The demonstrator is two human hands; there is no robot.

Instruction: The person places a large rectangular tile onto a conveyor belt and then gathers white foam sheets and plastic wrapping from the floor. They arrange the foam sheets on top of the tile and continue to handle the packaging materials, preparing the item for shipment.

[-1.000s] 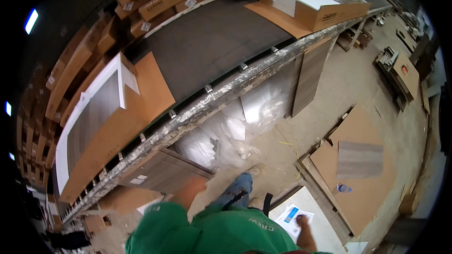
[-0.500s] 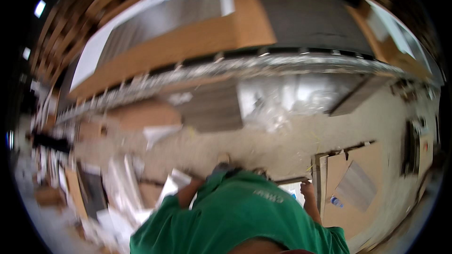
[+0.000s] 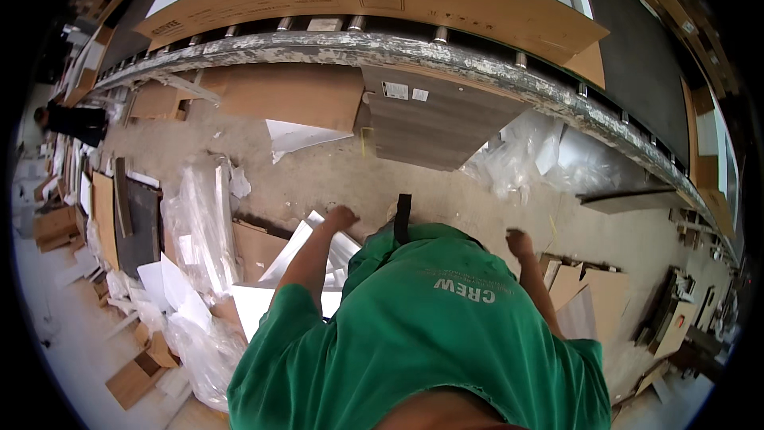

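Observation:
My left hand (image 3: pixel 342 218) hangs in front of me with loosely bent fingers and nothing visible in it. Below it lie white foam or board pieces (image 3: pixel 298 248), partly covered by my arm. On the other side, my right hand (image 3: pixel 519 242) is held out, empty, its fingers slightly apart. Flat brown cardboard (image 3: pixel 605 295) on the floor is nearest to it, with a grey wood-grain panel (image 3: pixel 576 315) on top. Ahead, a grey wood-grain panel (image 3: pixel 438 121) with white labels leans under a long roller conveyor (image 3: pixel 318 41), out of reach of both hands.
An opened cardboard carton (image 3: pixel 477 20) rests on the conveyor. Clear plastic wrap (image 3: pixel 517 155) and a brown cardboard sheet (image 3: pixel 294 95) lie beneath. Plastic-wrapped scraps (image 3: pixel 199 231) and boards (image 3: pixel 147 219) crowd the left. A person in dark clothes (image 3: pixel 76 121) stands far left.
The view has shifted and turned, so the conveyor appears nearer. My right hand, earlier beside the stacked cardboard and a dark strip, is now farther forward. Both hands sit higher in the picture.

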